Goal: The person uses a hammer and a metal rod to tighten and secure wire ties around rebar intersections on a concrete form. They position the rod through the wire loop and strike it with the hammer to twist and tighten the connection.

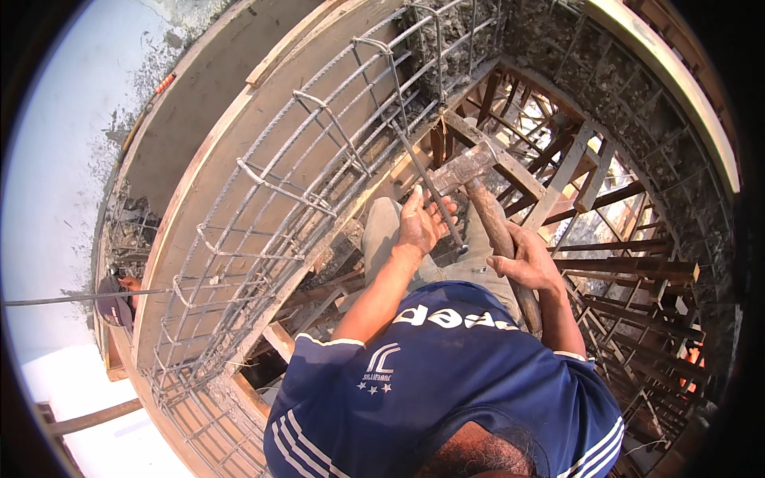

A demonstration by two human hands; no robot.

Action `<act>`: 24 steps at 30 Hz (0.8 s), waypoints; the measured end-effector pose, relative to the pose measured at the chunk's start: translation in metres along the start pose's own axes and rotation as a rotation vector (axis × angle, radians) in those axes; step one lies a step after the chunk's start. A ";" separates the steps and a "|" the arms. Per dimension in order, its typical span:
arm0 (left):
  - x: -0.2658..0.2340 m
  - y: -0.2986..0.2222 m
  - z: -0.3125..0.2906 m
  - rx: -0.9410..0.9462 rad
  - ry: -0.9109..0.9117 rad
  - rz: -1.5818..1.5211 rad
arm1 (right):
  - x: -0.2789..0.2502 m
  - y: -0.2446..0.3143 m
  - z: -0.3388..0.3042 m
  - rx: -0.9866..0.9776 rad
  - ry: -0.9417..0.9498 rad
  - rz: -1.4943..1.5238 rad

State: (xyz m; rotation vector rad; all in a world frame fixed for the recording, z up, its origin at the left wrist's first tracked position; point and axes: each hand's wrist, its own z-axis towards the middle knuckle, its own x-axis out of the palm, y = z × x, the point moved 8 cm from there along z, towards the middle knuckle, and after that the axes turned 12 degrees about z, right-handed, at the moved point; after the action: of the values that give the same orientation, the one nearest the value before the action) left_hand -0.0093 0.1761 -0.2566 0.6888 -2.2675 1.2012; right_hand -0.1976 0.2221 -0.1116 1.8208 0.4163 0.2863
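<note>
My right hand (527, 259) is closed around the wooden handle of a sledgehammer (500, 219). Its blocky, worn metal head (464, 168) points up and left, above my left hand. My left hand (422, 225) lies palm up, thumb and fingers apart, next to a thin metal rod (414, 158). The rod slants down from the rebar cage and crosses in front of the fingers; whether they touch it I cannot tell. A small dark knob ends the rod below the fingers. The rebar cage (315, 151) curves along to the left of both hands.
A curved form panel (209, 155) stands behind the cage. On the right rises a rough concrete wall (637, 119) topped by a board (677, 72). Below lie crossing wooden and metal supports (629, 267) with gaps between. Another person's cap (113, 303) shows at far left.
</note>
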 end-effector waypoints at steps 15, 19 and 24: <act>0.040 -0.183 -0.177 0.987 0.256 0.533 | 0.094 0.085 0.054 -0.523 0.316 -0.452; -0.002 -0.259 -0.221 1.235 0.024 0.927 | 0.070 -0.016 0.109 -0.068 0.046 -0.836; 0.018 -0.312 -0.186 1.248 -0.079 1.230 | 0.066 -0.083 0.113 0.337 0.137 0.434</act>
State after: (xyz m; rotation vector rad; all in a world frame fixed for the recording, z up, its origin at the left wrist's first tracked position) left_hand 0.2057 0.1772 0.0368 -0.5245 -1.6329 3.2178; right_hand -0.1033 0.1720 -0.2244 2.2251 0.1632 0.6759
